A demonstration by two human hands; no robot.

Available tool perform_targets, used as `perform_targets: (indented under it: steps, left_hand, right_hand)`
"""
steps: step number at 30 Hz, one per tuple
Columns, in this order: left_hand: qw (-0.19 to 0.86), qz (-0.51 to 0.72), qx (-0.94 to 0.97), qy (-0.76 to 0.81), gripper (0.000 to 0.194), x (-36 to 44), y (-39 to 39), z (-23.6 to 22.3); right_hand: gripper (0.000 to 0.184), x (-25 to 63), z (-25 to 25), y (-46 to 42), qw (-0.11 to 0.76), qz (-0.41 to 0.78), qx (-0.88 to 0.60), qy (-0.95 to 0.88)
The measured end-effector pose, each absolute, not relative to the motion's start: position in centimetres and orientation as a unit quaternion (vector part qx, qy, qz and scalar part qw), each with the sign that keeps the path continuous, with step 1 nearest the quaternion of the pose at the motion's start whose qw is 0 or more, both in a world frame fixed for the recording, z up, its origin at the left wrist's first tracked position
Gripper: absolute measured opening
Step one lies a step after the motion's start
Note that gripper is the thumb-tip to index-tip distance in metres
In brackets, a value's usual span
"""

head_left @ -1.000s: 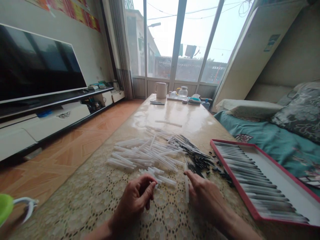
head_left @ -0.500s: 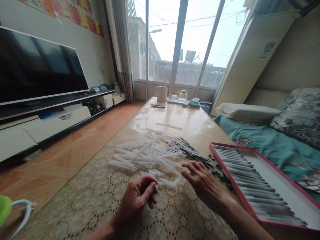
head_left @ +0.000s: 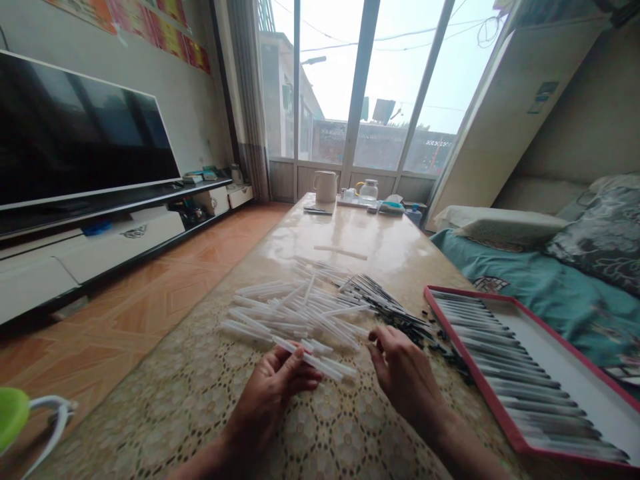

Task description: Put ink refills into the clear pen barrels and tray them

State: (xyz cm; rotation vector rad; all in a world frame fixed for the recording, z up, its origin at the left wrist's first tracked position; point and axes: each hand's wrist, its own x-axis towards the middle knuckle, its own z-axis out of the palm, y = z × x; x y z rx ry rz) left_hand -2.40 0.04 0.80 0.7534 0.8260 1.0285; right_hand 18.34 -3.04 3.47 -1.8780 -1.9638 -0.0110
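My left hand (head_left: 273,387) pinches a translucent white pen barrel (head_left: 320,365) between thumb and fingers, at the near edge of a loose pile of similar barrels (head_left: 287,303). To the right, my right hand (head_left: 405,367) is above the table with its fingers curled in; whatever they may hold is hidden. Just beyond it lies a bundle of thin, dark-tipped pen refills (head_left: 373,293). Small black pen parts (head_left: 440,348) are scattered between that hand and a red-rimmed box (head_left: 483,387), which holds a row of pens (head_left: 515,363).
The table (head_left: 150,407) has a patterned cover. One barrel (head_left: 340,252) lies apart beyond the pile. A jug (head_left: 325,187), a glass pot (head_left: 369,190) and a tissue pack (head_left: 391,207) stand at the far end. A green object (head_left: 13,413) is at lower left.
My left hand has turned and its fingers have spread, with a pen barrel now showing in its pinch. My right hand's fingers have curled inward, close to where they were.
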Motion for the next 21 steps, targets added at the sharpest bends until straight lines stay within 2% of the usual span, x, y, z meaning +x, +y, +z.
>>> perform_targets:
  steps: [4, 9, 21]
  left_hand:
    - [0.722, 0.487, 0.302, 0.389, 0.024, -2.4, 0.0, 1.3]
    - [0.715, 0.494, 0.299, 0.393, 0.017, -2.3, 0.0, 1.7]
    - [0.712, 0.505, 0.288, 0.394, 0.003, -2.5, 0.1, 1.7]
  right_hand:
    - [0.011, 21.0, 2.3, -2.5, 0.084, -0.049, -0.756, -0.647]
    - [0.015, 21.1, 1.8, -2.1, 0.031, -0.020, -0.786, -0.618]
    - [0.013, 21.6, 2.2, -1.5, 0.094, 0.064, -0.807, -0.580]
